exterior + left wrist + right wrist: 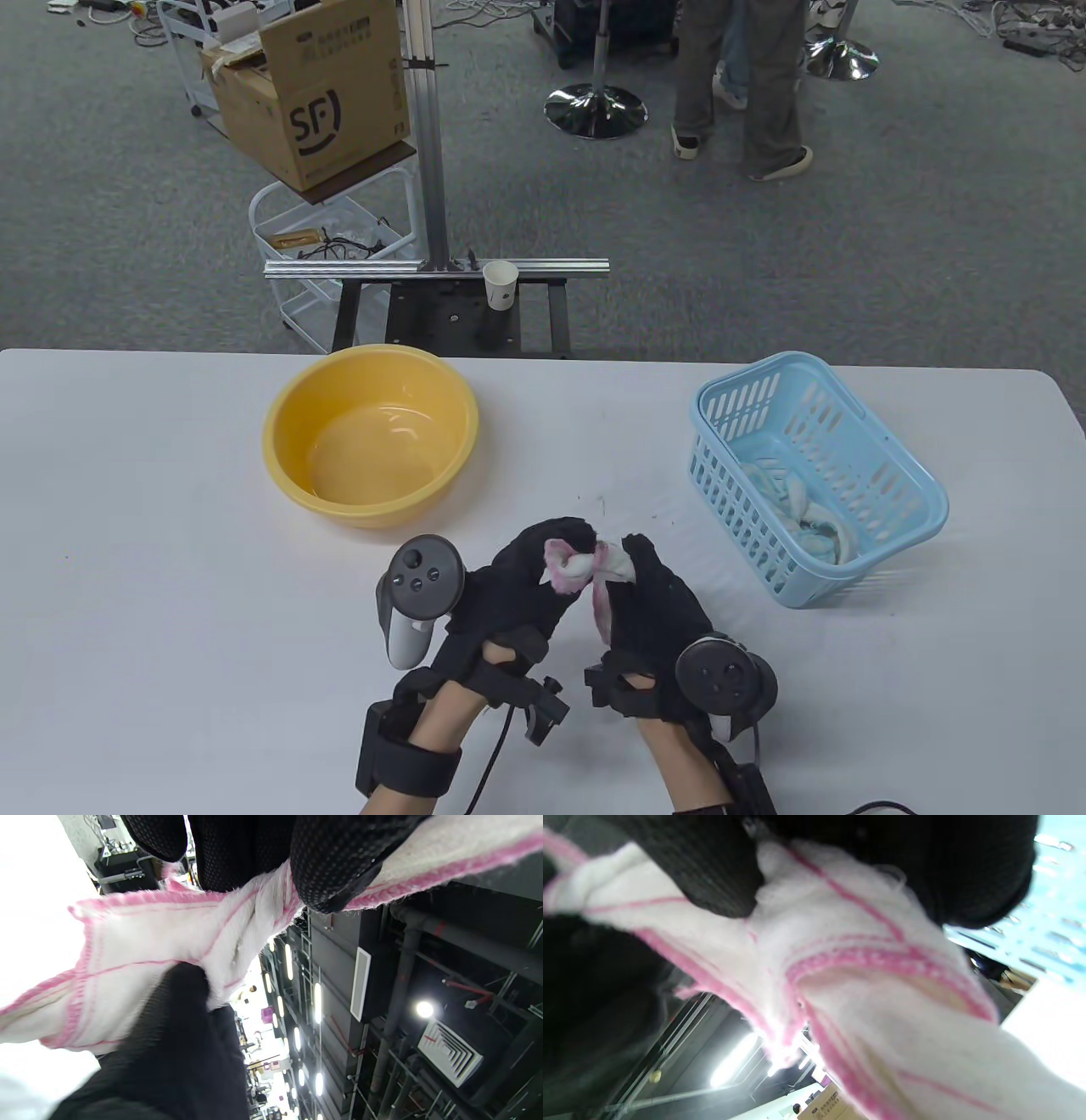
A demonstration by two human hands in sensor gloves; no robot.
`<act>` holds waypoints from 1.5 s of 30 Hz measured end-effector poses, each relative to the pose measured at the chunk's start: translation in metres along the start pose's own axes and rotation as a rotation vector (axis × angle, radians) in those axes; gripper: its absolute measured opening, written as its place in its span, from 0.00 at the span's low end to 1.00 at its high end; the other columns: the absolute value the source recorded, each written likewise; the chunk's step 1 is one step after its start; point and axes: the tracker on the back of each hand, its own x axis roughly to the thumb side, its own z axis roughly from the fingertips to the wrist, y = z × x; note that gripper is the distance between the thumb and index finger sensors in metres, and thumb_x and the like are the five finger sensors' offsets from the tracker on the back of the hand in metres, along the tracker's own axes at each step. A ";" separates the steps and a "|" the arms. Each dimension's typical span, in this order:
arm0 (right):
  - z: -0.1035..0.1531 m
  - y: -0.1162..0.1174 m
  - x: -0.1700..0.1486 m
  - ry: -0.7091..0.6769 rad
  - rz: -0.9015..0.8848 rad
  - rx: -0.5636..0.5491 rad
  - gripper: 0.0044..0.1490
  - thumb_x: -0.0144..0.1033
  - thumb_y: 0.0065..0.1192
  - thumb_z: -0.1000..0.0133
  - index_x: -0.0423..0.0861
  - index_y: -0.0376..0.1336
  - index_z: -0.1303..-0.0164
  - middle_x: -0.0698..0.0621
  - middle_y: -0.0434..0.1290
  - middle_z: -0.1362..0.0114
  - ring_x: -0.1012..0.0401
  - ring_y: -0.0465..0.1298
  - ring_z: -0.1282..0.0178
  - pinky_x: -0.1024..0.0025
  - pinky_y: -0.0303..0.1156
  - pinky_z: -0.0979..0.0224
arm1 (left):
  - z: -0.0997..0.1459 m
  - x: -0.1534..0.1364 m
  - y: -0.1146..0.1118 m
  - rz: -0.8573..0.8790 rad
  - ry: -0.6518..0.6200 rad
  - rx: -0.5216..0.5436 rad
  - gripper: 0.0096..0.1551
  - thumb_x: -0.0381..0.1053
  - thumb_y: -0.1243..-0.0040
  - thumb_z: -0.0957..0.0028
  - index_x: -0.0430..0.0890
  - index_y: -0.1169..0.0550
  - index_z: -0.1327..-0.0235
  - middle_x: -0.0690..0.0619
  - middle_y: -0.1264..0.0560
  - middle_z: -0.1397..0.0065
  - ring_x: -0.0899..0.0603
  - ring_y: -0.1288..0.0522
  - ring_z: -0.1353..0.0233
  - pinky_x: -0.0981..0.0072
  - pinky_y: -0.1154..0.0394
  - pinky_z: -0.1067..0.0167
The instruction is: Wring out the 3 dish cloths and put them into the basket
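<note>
A white dish cloth with pink edging is twisted between both hands above the table's front middle. My left hand grips its left end, my right hand grips its right end. The wrist views show the same cloth close up, bunched under black gloved fingers. The light blue basket stands at the right and holds a crumpled white and blue cloth. The yellow basin at left centre holds clear water; no cloth shows in it.
A paper cup stands on a metal rail beyond the table's far edge. Farther back are a cardboard box on a white cart and a person's legs. The tabletop is white.
</note>
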 end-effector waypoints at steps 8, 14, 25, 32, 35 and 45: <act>-0.007 -0.002 -0.012 0.103 -0.271 0.024 0.30 0.37 0.72 0.46 0.43 0.67 0.33 0.42 0.84 0.46 0.47 0.85 0.53 0.44 0.78 0.45 | 0.018 -0.050 0.025 0.106 0.135 -0.027 0.30 0.52 0.31 0.48 0.58 0.26 0.31 0.57 0.34 0.22 0.40 0.33 0.21 0.37 0.40 0.23; -0.010 -0.006 -0.016 0.110 -0.274 0.067 0.29 0.34 0.71 0.45 0.49 0.67 0.31 0.42 0.81 0.41 0.46 0.83 0.48 0.42 0.77 0.41 | 0.031 -0.090 0.054 0.218 0.251 0.018 0.34 0.53 0.34 0.47 0.57 0.30 0.26 0.56 0.36 0.20 0.39 0.35 0.19 0.36 0.42 0.23; -0.003 0.019 0.004 0.141 -0.502 0.297 0.29 0.26 0.70 0.45 0.50 0.68 0.32 0.40 0.77 0.34 0.47 0.83 0.47 0.43 0.77 0.40 | 0.030 -0.118 0.011 0.419 0.392 -0.497 0.74 0.85 0.38 0.62 0.57 0.64 0.18 0.54 0.61 0.13 0.38 0.64 0.11 0.31 0.63 0.21; -0.001 0.020 0.003 0.104 -0.408 0.281 0.29 0.21 0.68 0.46 0.50 0.69 0.33 0.39 0.72 0.29 0.48 0.82 0.46 0.43 0.76 0.39 | 0.029 -0.117 -0.014 0.499 0.404 -0.677 0.71 0.78 0.30 0.57 0.51 0.56 0.16 0.53 0.40 0.18 0.38 0.37 0.18 0.34 0.48 0.21; -0.001 0.019 0.005 0.056 -0.329 0.269 0.28 0.21 0.68 0.46 0.50 0.69 0.34 0.39 0.71 0.29 0.48 0.83 0.46 0.43 0.77 0.39 | 0.026 -0.113 -0.018 0.420 0.415 -0.638 0.61 0.68 0.28 0.53 0.50 0.48 0.16 0.55 0.32 0.25 0.42 0.28 0.27 0.38 0.40 0.23; 0.005 0.027 0.021 -0.217 0.010 0.390 0.33 0.16 0.60 0.47 0.54 0.68 0.32 0.42 0.60 0.19 0.40 0.69 0.26 0.38 0.66 0.29 | 0.024 -0.097 0.004 -0.019 0.462 -0.395 0.31 0.54 0.28 0.49 0.53 0.24 0.31 0.56 0.23 0.35 0.42 0.21 0.37 0.41 0.32 0.30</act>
